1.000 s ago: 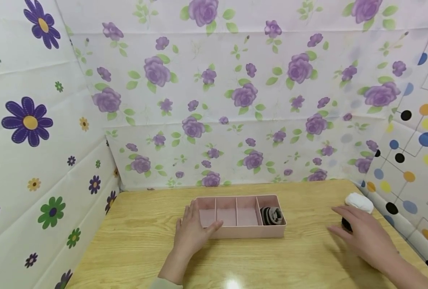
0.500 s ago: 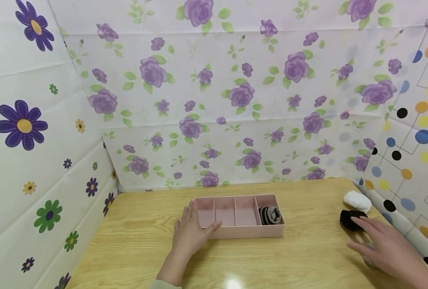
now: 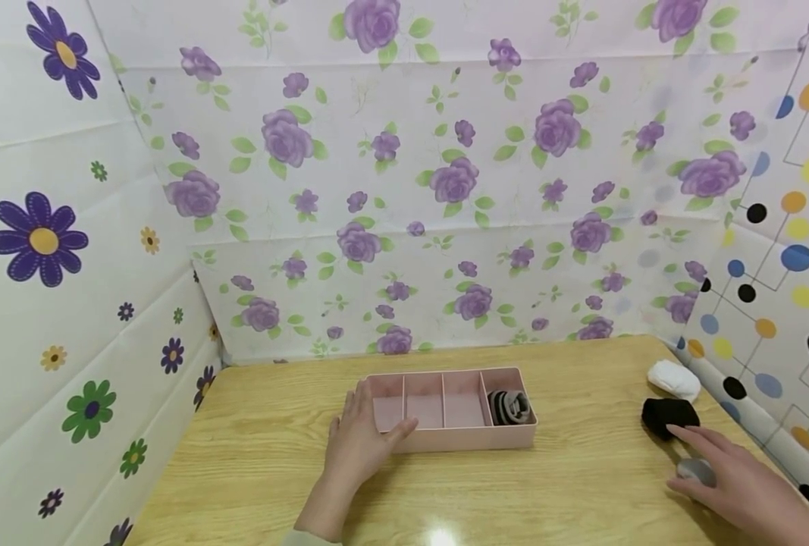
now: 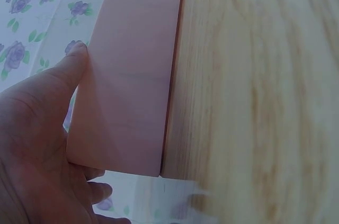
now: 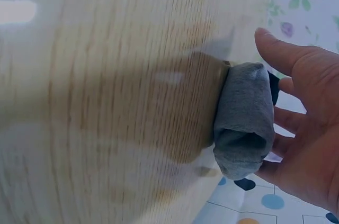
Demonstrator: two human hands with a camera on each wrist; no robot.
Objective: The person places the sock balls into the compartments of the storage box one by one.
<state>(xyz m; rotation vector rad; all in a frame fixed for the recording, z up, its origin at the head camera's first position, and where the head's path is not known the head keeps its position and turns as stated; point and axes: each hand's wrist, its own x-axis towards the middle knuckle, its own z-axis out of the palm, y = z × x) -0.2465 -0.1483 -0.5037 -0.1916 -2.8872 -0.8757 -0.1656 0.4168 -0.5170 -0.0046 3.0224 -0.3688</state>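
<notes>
A pink box (image 3: 462,438) with several compartments stands on the table, a striped rolled sock (image 3: 511,407) in its right-end compartment. My left hand (image 3: 359,446) holds the box's left end, thumb on the front rim and fingers round the end wall (image 4: 124,86). At the right, my right hand (image 3: 738,474) is spread beside a grey rolled sock (image 5: 244,113). Its thumb stands apart from the sock, and the other fingers lie partly hidden behind it. Just beyond that hand sits a black rolled sock (image 3: 665,417), with a white rolled sock (image 3: 674,380) behind it.
The wooden table (image 3: 254,455) is bordered by a flowered sheet (image 3: 411,265) at the back. A daisy-patterned sheet (image 3: 124,250) rises on the left, and a dotted sheet (image 3: 772,303) on the right.
My right hand has moved from the black sock toward the near right, to the grey sock, uncovering the black one. My left hand stays on the box. The head view has shifted slightly.
</notes>
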